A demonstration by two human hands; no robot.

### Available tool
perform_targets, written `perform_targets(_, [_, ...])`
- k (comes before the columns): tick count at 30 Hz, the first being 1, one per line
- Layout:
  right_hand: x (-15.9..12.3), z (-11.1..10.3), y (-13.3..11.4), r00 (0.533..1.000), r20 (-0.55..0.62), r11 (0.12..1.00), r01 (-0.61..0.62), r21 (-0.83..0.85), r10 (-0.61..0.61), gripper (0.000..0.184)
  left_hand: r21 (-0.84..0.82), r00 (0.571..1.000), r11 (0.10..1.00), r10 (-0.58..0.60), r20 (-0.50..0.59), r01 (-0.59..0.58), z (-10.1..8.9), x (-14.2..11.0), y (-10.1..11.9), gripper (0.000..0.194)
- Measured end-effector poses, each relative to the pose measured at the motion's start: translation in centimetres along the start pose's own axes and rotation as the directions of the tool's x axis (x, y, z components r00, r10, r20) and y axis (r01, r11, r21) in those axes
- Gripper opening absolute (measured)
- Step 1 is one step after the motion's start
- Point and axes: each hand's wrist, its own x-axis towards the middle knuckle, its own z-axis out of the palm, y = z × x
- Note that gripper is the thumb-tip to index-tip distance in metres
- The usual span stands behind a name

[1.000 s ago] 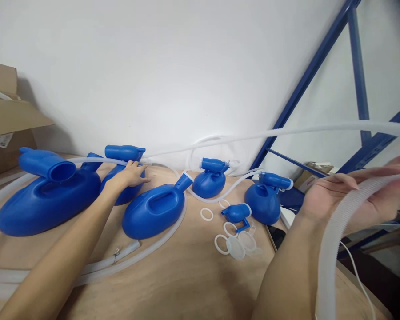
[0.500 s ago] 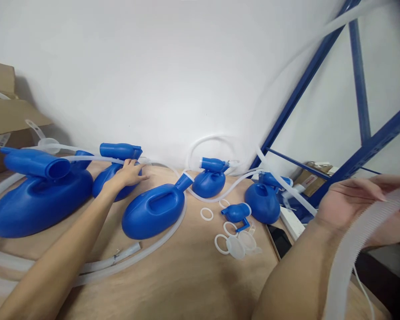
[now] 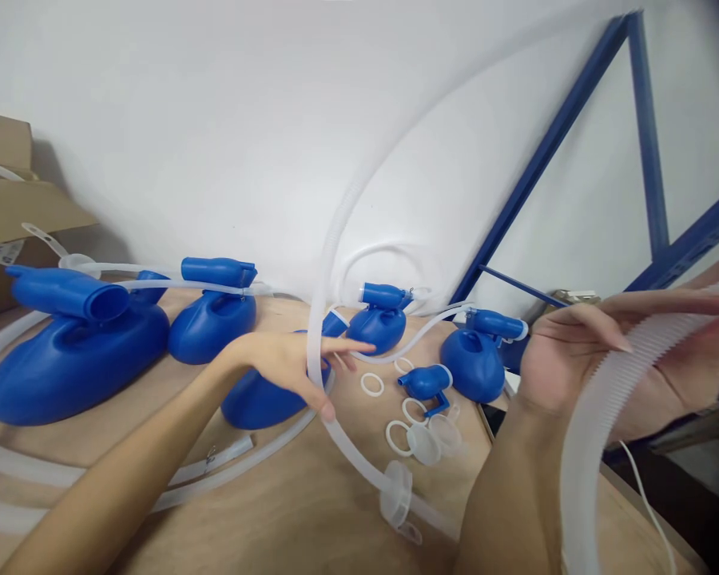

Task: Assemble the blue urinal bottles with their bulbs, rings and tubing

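Observation:
My left hand [image 3: 296,367] reaches over a blue handled plastic bottle [image 3: 257,403], fingers apart. A translucent hose [image 3: 319,311] runs down against that hand, passing the thumb. The hose carries a clear round cap [image 3: 397,491] with a tab, hanging above the table. At the right, my right hand [image 3: 653,351] is palm up, holding a ribbed stretch of translucent corrugated hose [image 3: 611,383] across the palm and fingers. The far fingers blur at the picture's edge. A loose blue spout piece [image 3: 425,382], white rings [image 3: 372,385] and clear caps [image 3: 444,433] lie between the hands.
More blue bottles stand along the wall: a large one [image 3: 77,367] at the left, others at the back [image 3: 212,327] and right [image 3: 473,363]. A cardboard box [image 3: 29,208] is far left. Blue rack posts [image 3: 551,152] rise at the right. Another hose [image 3: 233,479] lies on the table [image 3: 311,519].
My left hand has left the back-left bottle and moved right and nearer, against the hose. The hose has swung leftward, its cap now in view. My right hand has shifted slightly left with its hose.

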Motion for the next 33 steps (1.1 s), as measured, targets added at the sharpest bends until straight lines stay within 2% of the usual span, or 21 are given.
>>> perform_targets(3, [-0.2,0.8,-0.1,1.000,0.012,0.998,0.023,0.051,-0.023,0.035,-0.139,0.986,0.990,0.012,0.164,0.011,0.9,0.6,0.3,0.074])
perform_targets(5, [-0.1,0.7,0.3,0.997,0.045,0.997,0.067,0.043,-0.069,0.038,-0.231,0.983,0.971,-0.025,0.182,0.067,0.8,0.5,0.4,0.055])
perform_targets(7, [0.0,0.5,0.6,0.992,0.082,0.993,0.091,0.072,-0.097,0.037,-0.341,0.992,0.936,-0.051,0.114,0.087,0.4,0.2,0.5,0.042])
perform_targets(9, [-0.1,0.6,0.7,0.989,0.113,0.987,0.082,0.141,-0.098,0.032,-0.431,0.996,0.902,-0.064,-0.063,0.030,-0.2,-0.2,0.5,0.036])
perform_targets(10, [-0.2,0.9,0.7,0.989,0.117,0.981,0.070,0.179,-0.092,0.031,-0.459,0.980,0.888,-0.078,-0.182,-0.015,-0.6,-0.4,0.5,0.035])
perform_targets(11, [-0.3,1.2,0.7,0.990,0.125,0.978,0.045,0.204,-0.072,0.031,-0.481,0.945,0.874,-0.095,-0.313,-0.071,-1.0,-0.6,0.5,0.036])
perform_targets(12, [-0.4,1.7,0.7,0.988,0.150,0.978,0.002,0.210,-0.034,0.033,-0.493,0.889,0.860,-0.117,-0.443,-0.133,-1.4,-0.8,0.4,0.037])
perform_targets(14, [-0.7,2.6,1.2,0.962,0.266,0.982,-0.112,0.155,0.068,0.038,-0.497,0.725,0.832,-0.182,-0.664,-0.246,-2.4,-1.4,0.3,0.038])
perform_targets(15, [-0.8,3.1,1.6,0.930,0.347,0.981,-0.166,0.100,0.122,0.040,-0.495,0.636,0.819,-0.222,-0.739,-0.290,-2.9,-1.8,0.3,0.037])
perform_targets(17, [-1.1,4.1,3.0,0.844,0.496,0.974,-0.227,-0.012,0.203,0.041,-0.501,0.479,0.791,-0.307,-0.822,-0.351,-4.1,-2.8,0.2,0.033])
perform_targets(18, [-1.4,4.6,3.8,0.804,0.550,0.971,-0.232,-0.058,0.225,0.040,-0.506,0.421,0.778,-0.344,-0.839,-0.372,-4.6,-3.3,0.2,0.031])
perform_targets(20, [-2.1,5.8,5.6,0.743,0.618,0.966,-0.220,-0.139,0.258,0.037,-0.511,0.350,0.770,-0.391,-0.851,-0.382,-5.5,-4.4,0.3,0.033])
perform_targets(22, [-3.2,7.3,7.1,0.710,0.650,0.962,-0.185,-0.200,0.271,0.037,-0.513,0.332,0.783,-0.409,-0.850,-0.351,-6.0,-5.1,0.4,0.043])
perform_targets(24, [-4.4,8.7,7.9,0.683,0.687,0.968,-0.152,-0.198,0.248,0.039,-0.512,0.333,0.796,-0.411,-0.849,-0.322,-6.3,-5.5,0.5,0.052])
perform_targets(25, [-4.9,9.2,7.9,0.654,0.718,0.971,-0.155,-0.180,0.237,0.040,-0.509,0.329,0.797,-0.410,-0.851,-0.326,-6.3,-5.6,0.5,0.054])
perform_targets(26, [-5.4,9.7,7.7,0.610,0.757,0.972,-0.173,-0.159,0.232,0.041,-0.510,0.329,0.791,-0.409,-0.851,-0.337,-6.4,-5.6,0.4,0.054])
perform_targets(28, [-6.0,10.1,6.8,0.488,0.840,0.963,-0.234,-0.135,0.237,0.048,-0.534,0.347,0.768,-0.423,-0.837,-0.353,-6.5,-5.4,0.3,0.054])
perform_targets(30, [-6.2,10.1,5.6,0.356,0.902,0.950,-0.274,-0.149,0.244,0.066,-0.573,0.353,0.739,-0.462,-0.814,-0.354,-6.6,-5.3,0.0,0.053])
perform_targets(32, [-6.1,9.9,4.7,0.250,0.937,0.946,-0.273,-0.174,0.245,0.076,-0.609,0.325,0.711,-0.518,-0.792,-0.352,-6.7,-5.2,-0.3,0.051])
perform_targets(33, [-6.1,9.9,4.4,0.215,0.943,0.943,-0.270,-0.193,0.254,0.073,-0.623,0.313,0.698,-0.539,-0.782,-0.353,-6.7,-5.1,-0.4,0.049])
